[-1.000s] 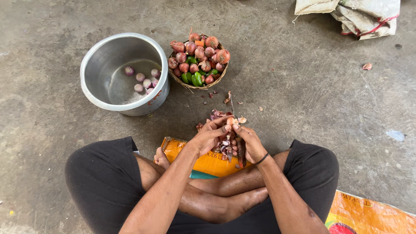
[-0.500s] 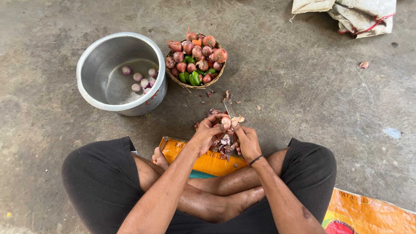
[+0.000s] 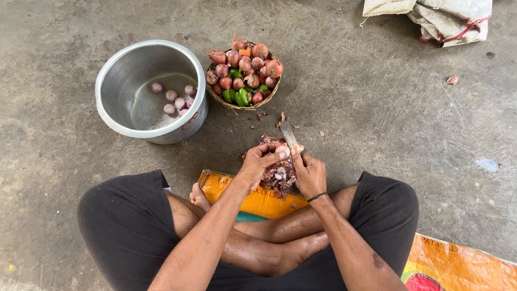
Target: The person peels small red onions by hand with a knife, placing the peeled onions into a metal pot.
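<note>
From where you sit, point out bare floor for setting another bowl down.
Bare concrete lies right of the basket, up to the folded sacks, and left of the steel pot. It is crowded by the peel pile under both hands.

I'm seeing one head view, looking steeply down, close over crossed legs (image 3: 177, 237) at the lower frame, floor (image 3: 377, 118) above.

The small onion (image 3: 282, 151) is mostly covered by the fingers of the left hand (image 3: 257, 164). The knife (image 3: 289, 134) handle is hidden inside the right hand (image 3: 309, 173). The white sack (image 3: 431, 16) is cut off by the top edge. The orange bag (image 3: 253, 196) is partly hidden under the legs.
</note>
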